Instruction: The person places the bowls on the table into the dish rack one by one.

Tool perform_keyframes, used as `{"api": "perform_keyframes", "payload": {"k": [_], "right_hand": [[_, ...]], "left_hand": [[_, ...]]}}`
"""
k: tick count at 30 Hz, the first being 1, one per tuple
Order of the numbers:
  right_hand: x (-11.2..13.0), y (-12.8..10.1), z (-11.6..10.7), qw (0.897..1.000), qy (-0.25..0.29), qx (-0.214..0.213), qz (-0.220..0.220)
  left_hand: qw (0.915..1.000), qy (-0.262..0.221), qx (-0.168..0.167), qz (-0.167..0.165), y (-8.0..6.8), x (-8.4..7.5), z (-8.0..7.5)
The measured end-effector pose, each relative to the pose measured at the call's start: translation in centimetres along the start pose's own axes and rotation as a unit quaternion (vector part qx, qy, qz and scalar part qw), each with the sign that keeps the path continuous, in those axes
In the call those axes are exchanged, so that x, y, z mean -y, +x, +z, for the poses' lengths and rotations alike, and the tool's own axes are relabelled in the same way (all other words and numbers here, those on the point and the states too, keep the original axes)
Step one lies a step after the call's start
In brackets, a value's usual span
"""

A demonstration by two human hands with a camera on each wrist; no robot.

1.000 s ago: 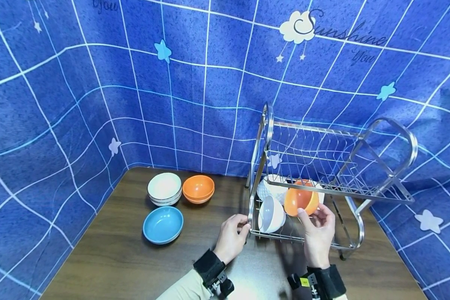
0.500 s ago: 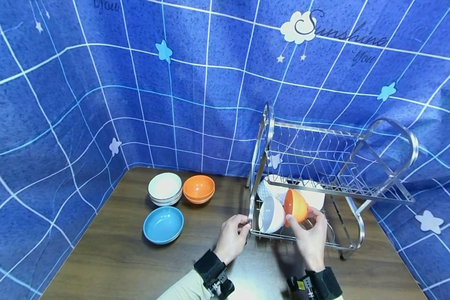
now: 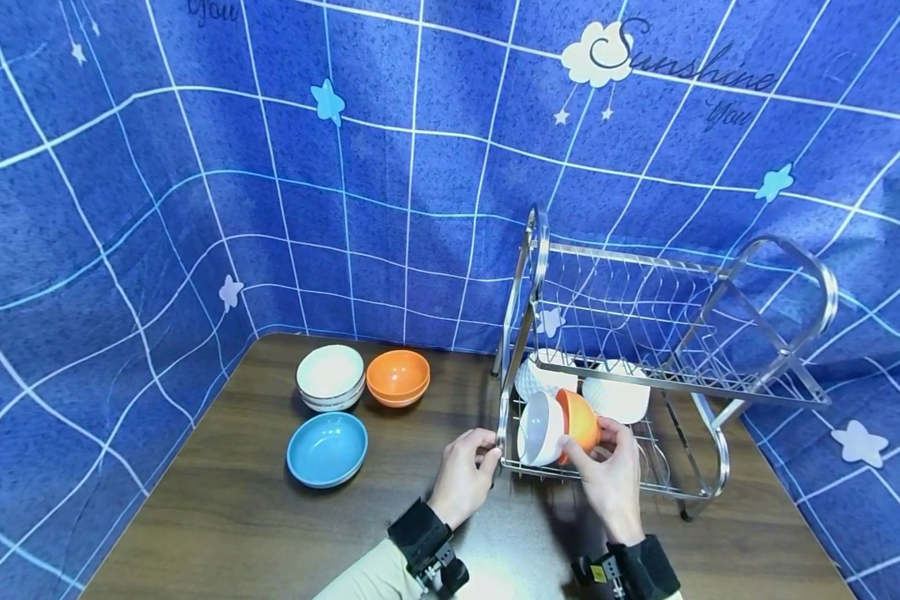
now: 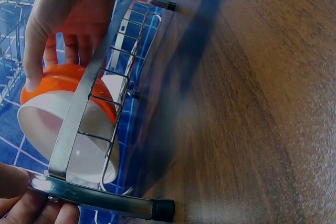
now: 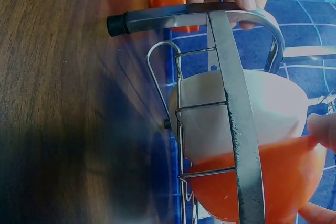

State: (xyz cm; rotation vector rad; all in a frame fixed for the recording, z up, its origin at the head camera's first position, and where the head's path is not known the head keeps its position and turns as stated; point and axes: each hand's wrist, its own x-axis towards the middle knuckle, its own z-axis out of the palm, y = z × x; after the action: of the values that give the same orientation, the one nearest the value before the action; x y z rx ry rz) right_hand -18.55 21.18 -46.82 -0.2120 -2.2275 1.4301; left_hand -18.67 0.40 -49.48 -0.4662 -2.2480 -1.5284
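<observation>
A two-tier steel dish rack [image 3: 712, 479] stands on the right of a dark wooden table [image 3: 232, 508]. My right hand [image 3: 606, 471] holds an orange bowl [image 3: 579, 421] on its side in the lower tier, pressed against the back of a white bowl [image 3: 542, 428] standing on edge. The orange bowl [image 4: 68, 80] shows behind the white bowl [image 4: 63, 140] through the rack bars, and again as the orange bowl [image 5: 257, 182] under the white bowl [image 5: 236, 114]. My left hand [image 3: 467, 471] grips the rack's front left corner post. Two more white bowls [image 3: 617, 398] lie further back.
On the table's left stand a stack of white bowls [image 3: 330, 377], a stack of orange bowls [image 3: 397, 377] and a blue bowl [image 3: 326, 448]. A blue patterned cloth [image 3: 195, 167] backs the table. The rack's upper tier [image 3: 645, 317] holds nothing.
My right hand has carried the orange bowl left and down, turning it on edge until it nests against the white bowl. The left hand has kept its grip on the rack.
</observation>
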Motion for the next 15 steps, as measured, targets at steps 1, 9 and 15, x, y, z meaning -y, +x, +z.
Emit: {"api": "perform_keyframes", "payload": {"k": [1,9,15], "right_hand": [[-0.02,0.03,0.01,1.000,-0.004,0.002,-0.003],[0.08,0.05,-0.08,0.999,-0.040,0.028,0.002],[0.16,-0.01,-0.08,0.996,-0.073,0.045,0.007]], "left_hand": [[1.0000,0.000,0.000,0.000,0.00,0.01,0.01],[1.0000,-0.003,-0.002,0.001,0.00,-0.14,-0.07],[1.0000,-0.003,-0.004,0.006,0.00,-0.23,-0.12]]}}
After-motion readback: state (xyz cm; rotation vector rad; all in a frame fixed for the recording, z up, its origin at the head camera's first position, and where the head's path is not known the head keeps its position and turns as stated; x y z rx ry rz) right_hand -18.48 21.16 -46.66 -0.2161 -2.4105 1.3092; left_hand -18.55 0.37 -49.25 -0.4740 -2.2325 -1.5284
